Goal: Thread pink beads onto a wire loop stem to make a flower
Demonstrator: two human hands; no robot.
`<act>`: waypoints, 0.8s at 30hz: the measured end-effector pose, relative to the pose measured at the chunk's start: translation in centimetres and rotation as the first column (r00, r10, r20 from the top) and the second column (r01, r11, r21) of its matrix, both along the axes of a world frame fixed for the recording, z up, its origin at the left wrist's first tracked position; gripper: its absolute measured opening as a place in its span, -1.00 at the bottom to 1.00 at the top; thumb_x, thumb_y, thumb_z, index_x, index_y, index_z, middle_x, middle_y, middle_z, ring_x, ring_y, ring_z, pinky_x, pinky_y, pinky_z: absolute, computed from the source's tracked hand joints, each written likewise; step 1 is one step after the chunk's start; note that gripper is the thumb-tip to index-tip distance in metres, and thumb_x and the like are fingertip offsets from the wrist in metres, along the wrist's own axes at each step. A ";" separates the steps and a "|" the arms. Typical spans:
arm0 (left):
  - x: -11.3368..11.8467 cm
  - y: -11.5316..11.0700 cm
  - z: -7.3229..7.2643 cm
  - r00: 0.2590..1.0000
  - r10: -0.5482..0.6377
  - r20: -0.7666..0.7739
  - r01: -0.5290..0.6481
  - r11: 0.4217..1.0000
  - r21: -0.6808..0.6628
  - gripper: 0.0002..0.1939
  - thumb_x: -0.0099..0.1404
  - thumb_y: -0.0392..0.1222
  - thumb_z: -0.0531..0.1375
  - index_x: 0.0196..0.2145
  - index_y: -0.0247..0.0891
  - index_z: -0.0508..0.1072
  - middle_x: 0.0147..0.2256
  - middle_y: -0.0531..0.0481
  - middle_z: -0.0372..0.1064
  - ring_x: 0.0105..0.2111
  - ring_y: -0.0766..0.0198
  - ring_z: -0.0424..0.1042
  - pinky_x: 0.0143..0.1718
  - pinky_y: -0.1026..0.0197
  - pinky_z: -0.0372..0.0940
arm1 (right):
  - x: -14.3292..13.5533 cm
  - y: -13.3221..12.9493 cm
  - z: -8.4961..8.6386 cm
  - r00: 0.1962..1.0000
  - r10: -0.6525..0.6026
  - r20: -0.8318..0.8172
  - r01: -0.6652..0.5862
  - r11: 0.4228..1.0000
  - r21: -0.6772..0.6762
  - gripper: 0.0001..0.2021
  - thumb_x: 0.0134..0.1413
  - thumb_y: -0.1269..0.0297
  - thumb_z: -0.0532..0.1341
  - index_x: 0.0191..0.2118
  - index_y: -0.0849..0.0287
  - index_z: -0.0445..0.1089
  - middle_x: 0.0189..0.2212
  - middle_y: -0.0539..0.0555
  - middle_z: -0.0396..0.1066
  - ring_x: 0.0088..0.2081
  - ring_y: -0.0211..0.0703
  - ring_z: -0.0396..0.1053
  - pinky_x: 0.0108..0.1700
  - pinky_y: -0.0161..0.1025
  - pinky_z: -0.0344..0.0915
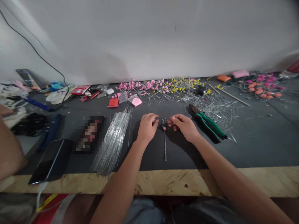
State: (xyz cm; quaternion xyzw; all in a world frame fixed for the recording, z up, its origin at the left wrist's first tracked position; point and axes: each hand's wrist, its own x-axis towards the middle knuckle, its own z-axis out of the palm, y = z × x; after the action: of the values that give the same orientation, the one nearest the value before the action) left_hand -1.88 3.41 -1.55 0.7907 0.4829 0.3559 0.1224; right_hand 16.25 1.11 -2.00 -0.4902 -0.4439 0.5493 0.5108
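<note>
A miniature wire racket (164, 123) lies on the dark tabletop between my hands. It has a round wire mesh head, a pink blob at the throat and a twisted wire handle. To its left, my left hand (147, 127) is curled, thumb near the forefinger; a small pinkish bit shows there, too small to name. My right hand (183, 125) is close beside the mesh head's right edge, thumb and forefinger pinched. Whether these fingertips touch the rim or hold a fine wire cannot be made out.
Green-handled pliers (207, 124) lie right of my right hand, by scattered cut wires (217, 109). A bundle of straight wires (114, 143) and phone (51, 161) are left. Pink-headed wires (144, 85) and yellow-headed wires (184, 84) line the wall. Another person's arm (10, 146) shows far left.
</note>
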 end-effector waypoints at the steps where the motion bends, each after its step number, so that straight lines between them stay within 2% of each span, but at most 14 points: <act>1: 0.2 -0.2 0.2 0.999 -0.020 0.042 0.020 1.000 0.000 -0.82 0.22 -0.27 0.11 -0.21 -0.22 0.41 -0.20 -0.05 0.39 -0.13 0.21 0.30 -0.05 0.08 0.19 | 0.0 0.0 0.0 0.999 0.012 0.036 -0.012 1.000 0.015 -0.78 -0.08 0.12 0.24 -0.36 0.18 0.39 -0.51 0.00 0.40 -0.48 -0.30 0.34 -0.53 -0.36 0.18; 4: 0.9 -0.9 0.7 0.978 -0.143 0.150 0.149 0.988 -0.028 -0.79 0.24 -0.20 0.10 -0.16 -0.17 0.40 -0.19 -0.04 0.39 -0.15 0.25 0.33 -0.09 0.13 0.23 | 0.0 -0.2 0.2 0.993 0.078 0.091 -0.082 0.996 0.035 -0.75 -0.10 0.15 0.26 -0.29 0.17 0.37 -0.54 -0.04 0.38 -0.51 -0.33 0.30 -0.53 -0.36 0.15; 8: 1.5 -1.4 0.9 0.947 -0.272 0.168 0.289 0.954 -0.084 -0.76 0.23 -0.16 0.12 -0.13 -0.12 0.41 -0.21 -0.02 0.40 -0.19 0.28 0.34 -0.12 0.16 0.23 | 0.0 -0.2 0.2 0.984 0.163 0.073 -0.165 0.986 0.026 -0.71 -0.08 0.11 0.24 -0.24 0.14 0.28 -0.55 -0.06 0.39 -0.53 -0.32 0.28 -0.57 -0.38 0.08; 14: 1.5 -1.3 0.7 0.950 -0.266 0.161 0.287 0.950 -0.126 -0.80 0.24 -0.14 0.10 -0.20 -0.13 0.45 -0.26 -0.02 0.40 -0.24 0.28 0.35 -0.16 0.16 0.24 | 0.0 -0.3 -0.1 0.971 0.216 0.102 -0.221 0.975 0.033 -0.71 -0.01 0.08 0.18 -0.21 0.14 0.25 -0.57 -0.05 0.40 -0.55 -0.32 0.26 -0.58 -0.38 0.05; 24: 1.4 -1.0 0.3 0.936 -0.222 0.272 0.261 0.958 -0.117 -0.85 0.22 -0.20 0.13 -0.27 -0.15 0.47 -0.31 -0.01 0.40 -0.27 0.31 0.38 -0.20 0.22 0.27 | 0.0 -0.3 0.5 0.956 0.231 0.182 -0.242 0.969 0.044 -0.72 0.03 0.09 0.13 -0.21 0.14 0.38 -0.47 0.00 0.40 -0.46 -0.29 0.28 -0.49 -0.36 0.15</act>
State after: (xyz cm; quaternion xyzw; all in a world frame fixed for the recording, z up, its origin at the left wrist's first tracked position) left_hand -0.48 2.37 -1.21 0.7799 0.3875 0.3997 0.2862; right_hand 16.25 0.77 -1.55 -0.4629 -0.5606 0.5461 0.4162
